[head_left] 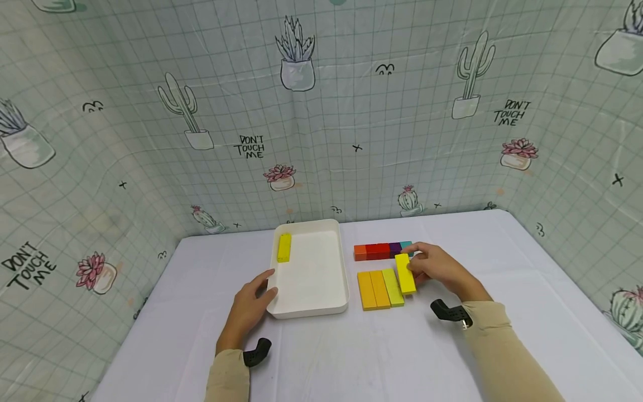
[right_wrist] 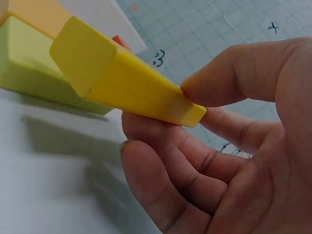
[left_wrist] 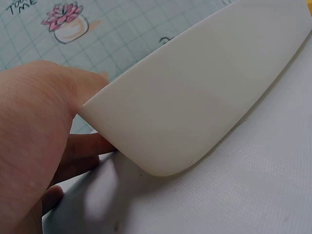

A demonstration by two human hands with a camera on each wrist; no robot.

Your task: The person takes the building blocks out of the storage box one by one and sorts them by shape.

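Yellow block [head_left: 405, 273] pinched in my right hand [head_left: 438, 268], thumb on top and fingers curled beneath, its near end lifted off the white table [head_left: 382, 352] and tilted just beside the lime block [head_left: 393, 287]. In the right wrist view the thumb [right_wrist: 229, 78] presses the block's [right_wrist: 122, 78] far end while the fingers [right_wrist: 165, 170] cradle it from below, a grip that keeps the long faces free.

My left hand [head_left: 248, 307] rests against the near left corner of the white tray [head_left: 311, 304], thumb on the rim, fingers tucked under the outer wall; the left wrist view shows the tray's wall [left_wrist: 195, 97] lying against the palm [left_wrist: 34, 136], so I judge the hand is steadying the tray rather than lifting it.

One yellow block [head_left: 284, 247] already lies inside the tray, along its far left edge. Right of the tray, two orange blocks [head_left: 374, 289] sit side by side touching the lime one, sorted as a neat row. Behind them a second row [head_left: 382, 250] runs orange, red, purple and teal, its teal end partly hidden behind my right hand. A cactus-print sheet [head_left: 321, 111] walls in the table on three sides.
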